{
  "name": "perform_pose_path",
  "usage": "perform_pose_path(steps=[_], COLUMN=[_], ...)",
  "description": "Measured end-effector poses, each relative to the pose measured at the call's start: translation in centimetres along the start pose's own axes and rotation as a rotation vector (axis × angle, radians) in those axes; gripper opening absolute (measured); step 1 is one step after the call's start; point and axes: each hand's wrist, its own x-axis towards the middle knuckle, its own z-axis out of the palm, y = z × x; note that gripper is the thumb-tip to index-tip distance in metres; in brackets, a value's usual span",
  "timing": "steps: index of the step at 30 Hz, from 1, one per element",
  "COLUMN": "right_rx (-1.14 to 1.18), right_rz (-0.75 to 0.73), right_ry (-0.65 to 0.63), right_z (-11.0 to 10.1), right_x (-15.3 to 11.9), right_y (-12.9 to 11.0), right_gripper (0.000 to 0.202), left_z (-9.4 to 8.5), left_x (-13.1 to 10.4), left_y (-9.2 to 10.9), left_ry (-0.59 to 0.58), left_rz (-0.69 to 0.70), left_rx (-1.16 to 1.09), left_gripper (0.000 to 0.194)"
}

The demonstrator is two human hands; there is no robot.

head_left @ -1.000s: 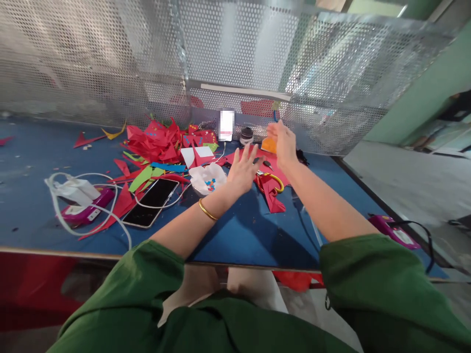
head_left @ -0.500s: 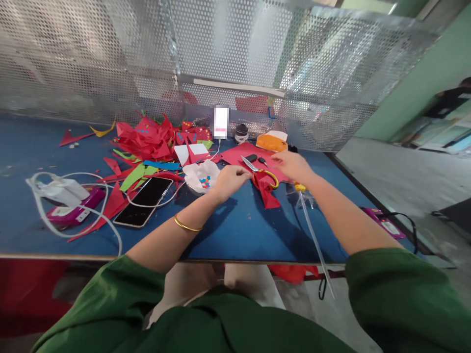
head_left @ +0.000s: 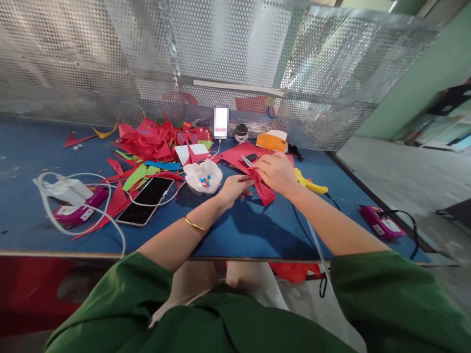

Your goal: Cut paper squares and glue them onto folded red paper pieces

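1. The left hand (head_left: 235, 190) is held just right of the white bowl (head_left: 194, 171), fingers drawn together; whether anything is pinched cannot be told.
2. Farther right of the bowl, the right hand (head_left: 275, 172) is curled over the folded red paper (head_left: 267, 196); its grip is hidden.
3. The scissors (head_left: 246, 160), right of the bowl, are partly covered by that hand.
4. The dark phone (head_left: 138, 211) is laid left of the bowl.

We see a blue table (head_left: 22, 196) bearing a heap of paper scraps (head_left: 147, 139), a red sheet (head_left: 233, 156), a white bowl (head_left: 193, 182), a phone (head_left: 157, 189) and a purple box (head_left: 382, 224).
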Motion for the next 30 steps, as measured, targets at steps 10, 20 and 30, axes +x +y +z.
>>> perform_pose_path(steps=[10,20,30], right_rx=[0.557,0.350,0.100], right_rz=[0.410,0.292,-0.080], right_ry=[0.378,0.342,0.044], right_z=[-3.1,-3.3,-2.7], right_x=[-0.8,-1.5,-4.1], right_y=[-0.8,-3.1,-3.1], right_gripper=[0.026,0.019,0.033], left_z=[-1.9,-2.1,-3.7], left_x=[-0.2,-1.4,-4.2], left_y=[1.0,1.9,2.8], left_ry=[0.066,0.074,0.022], left_rz=[0.273,0.212,-0.026], left_rx=[-0.137,-0.166,-0.216], left_gripper=[0.034,0.018,0.037])
